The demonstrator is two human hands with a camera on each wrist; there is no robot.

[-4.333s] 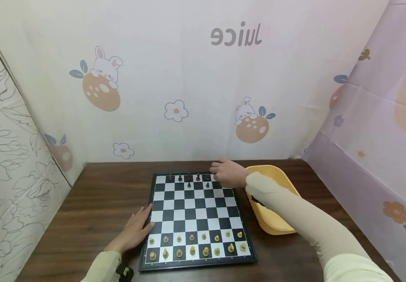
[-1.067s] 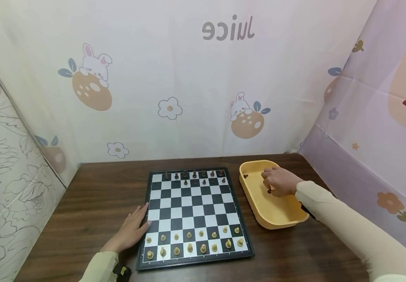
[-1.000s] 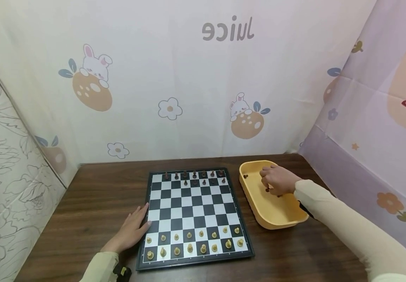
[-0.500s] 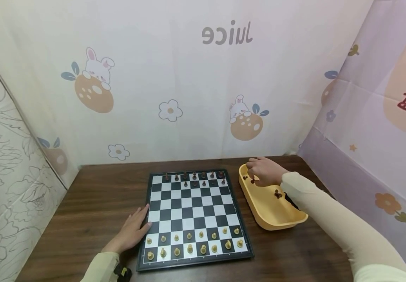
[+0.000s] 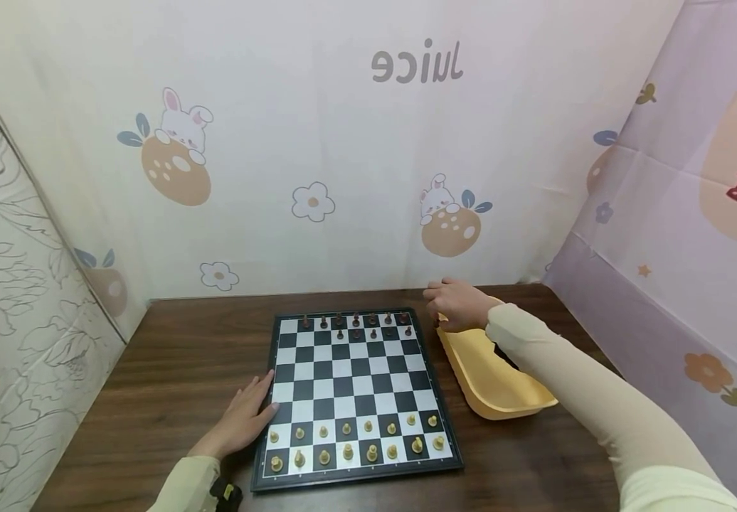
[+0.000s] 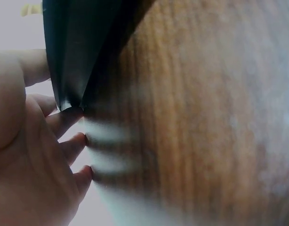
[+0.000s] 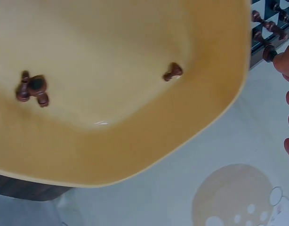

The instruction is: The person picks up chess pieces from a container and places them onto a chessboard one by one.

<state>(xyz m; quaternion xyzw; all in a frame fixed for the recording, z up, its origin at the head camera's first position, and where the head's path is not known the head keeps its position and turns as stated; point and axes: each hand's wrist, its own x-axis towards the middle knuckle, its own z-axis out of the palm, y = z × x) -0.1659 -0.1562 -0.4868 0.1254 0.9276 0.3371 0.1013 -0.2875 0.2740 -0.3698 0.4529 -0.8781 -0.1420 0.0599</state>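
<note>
A black-and-white chessboard [image 5: 344, 406] lies on the table. Two rows of pale gold chess pieces, such as this piece [image 5: 348, 451], stand along its near side. Dark brown pieces, such as this one [image 5: 356, 321], stand on its far rows; the far left squares hold none. My right hand [image 5: 461, 306] is over the far left corner of the yellow tray [image 5: 501, 380], pinching a dark chess piece [image 7: 269, 52] at the fingertips; its exact kind is unclear. My left hand [image 5: 240, 418] rests with extended fingers against the board's left edge, also seen on the board's side [image 6: 78, 52].
Inside the tray lie a single brown piece [image 7: 172, 71] and a small clump of brown pieces [image 7: 34, 87]. The tray stands right of the board. A printed curtain [image 5: 247, 142] hangs behind the wooden table [image 5: 176, 370].
My right hand set more dark pieces on the far right squares, reached into the tray, took a dark piece and moved left to the tray's edge. The left hand stays at the board.
</note>
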